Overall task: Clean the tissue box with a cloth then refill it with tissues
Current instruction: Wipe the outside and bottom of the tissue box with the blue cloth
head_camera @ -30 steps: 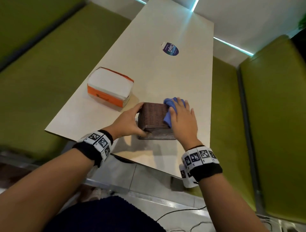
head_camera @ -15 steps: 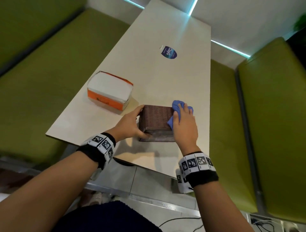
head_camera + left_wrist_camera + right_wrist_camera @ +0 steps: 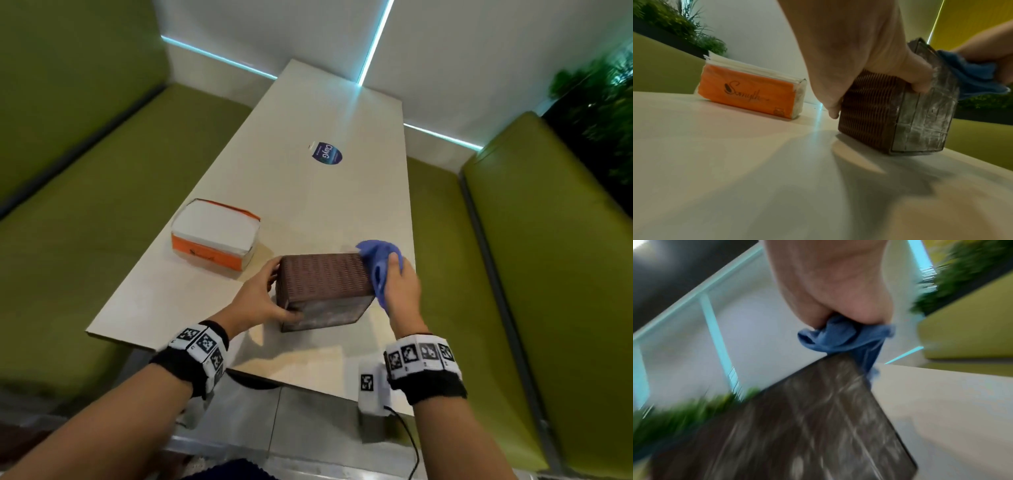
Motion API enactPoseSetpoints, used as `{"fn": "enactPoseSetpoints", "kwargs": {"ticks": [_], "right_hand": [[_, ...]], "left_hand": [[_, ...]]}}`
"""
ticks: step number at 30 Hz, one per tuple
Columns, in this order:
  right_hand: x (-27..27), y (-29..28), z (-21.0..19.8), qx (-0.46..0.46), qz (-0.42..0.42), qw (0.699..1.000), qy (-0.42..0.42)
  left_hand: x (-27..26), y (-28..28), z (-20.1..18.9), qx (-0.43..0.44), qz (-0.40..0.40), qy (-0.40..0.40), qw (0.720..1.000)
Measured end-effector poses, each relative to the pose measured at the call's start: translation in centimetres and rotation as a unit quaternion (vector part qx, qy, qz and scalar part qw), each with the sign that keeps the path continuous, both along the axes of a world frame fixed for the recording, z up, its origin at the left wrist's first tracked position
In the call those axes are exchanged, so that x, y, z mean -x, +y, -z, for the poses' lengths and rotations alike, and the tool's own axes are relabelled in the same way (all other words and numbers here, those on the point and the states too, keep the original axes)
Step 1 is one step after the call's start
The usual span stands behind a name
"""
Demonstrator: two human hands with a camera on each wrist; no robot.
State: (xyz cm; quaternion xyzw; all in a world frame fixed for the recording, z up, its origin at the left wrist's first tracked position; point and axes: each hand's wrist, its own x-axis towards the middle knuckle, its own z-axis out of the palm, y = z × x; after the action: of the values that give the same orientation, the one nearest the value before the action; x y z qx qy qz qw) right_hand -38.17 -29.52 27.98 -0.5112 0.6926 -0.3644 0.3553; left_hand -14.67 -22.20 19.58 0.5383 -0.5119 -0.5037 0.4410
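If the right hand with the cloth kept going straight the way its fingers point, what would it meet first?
Nothing close, probably. The right hand grips the blue cloth at the tissue box's right end, fingers aimed up the bare table. The box lies beside that line; depth is uncertain.

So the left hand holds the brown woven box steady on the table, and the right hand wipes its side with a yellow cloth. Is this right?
Not quite: the cloth is blue, not yellow, as the head view shows. The rest stands: the left hand holds the brown woven box steady on the table, and the right hand wipes its side with the cloth.
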Motion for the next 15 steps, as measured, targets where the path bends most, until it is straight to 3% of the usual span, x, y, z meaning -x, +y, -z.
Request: {"fn": "enactPoseSetpoints", "kwargs": {"ticks": [1, 3, 5, 8, 11, 15], "right_hand": [[1.5, -0.5, -0.4, -0.042, 0.057, 0.990, -0.126], [4.6, -0.5, -1.1, -0.084, 0.073, 0.943, -0.314], [6.4, 1.0, -1.4, -0.067, 0.034, 0.919, -0.387], [5.6, 3.8, -1.4, -0.088, -0.082, 0.899, -0.421], [2.2, 5.7, -1.4, -0.143, -0.188, 0.892, -0.385], [0.3, 5.8, -0.1, -0.130, -0.274, 0.880, -0.366]], "left_hand": [[-0.4, 0.4, -0.2, -0.016, -0.008, 0.027, 0.999], [-1.2, 1.1, -0.7, -0.031, -0.028, 0.099, 0.994], [-1.9, 1.6, -1.3, -0.040, -0.041, 0.164, 0.985], [-2.5, 1.7, -1.8, -0.039, -0.047, 0.235, 0.970], [-1.8, 1.6, -2.5, -0.042, -0.015, 0.291, 0.956], [-0.7, 1.9, -3.6, -0.053, 0.035, 0.305, 0.950]]}}
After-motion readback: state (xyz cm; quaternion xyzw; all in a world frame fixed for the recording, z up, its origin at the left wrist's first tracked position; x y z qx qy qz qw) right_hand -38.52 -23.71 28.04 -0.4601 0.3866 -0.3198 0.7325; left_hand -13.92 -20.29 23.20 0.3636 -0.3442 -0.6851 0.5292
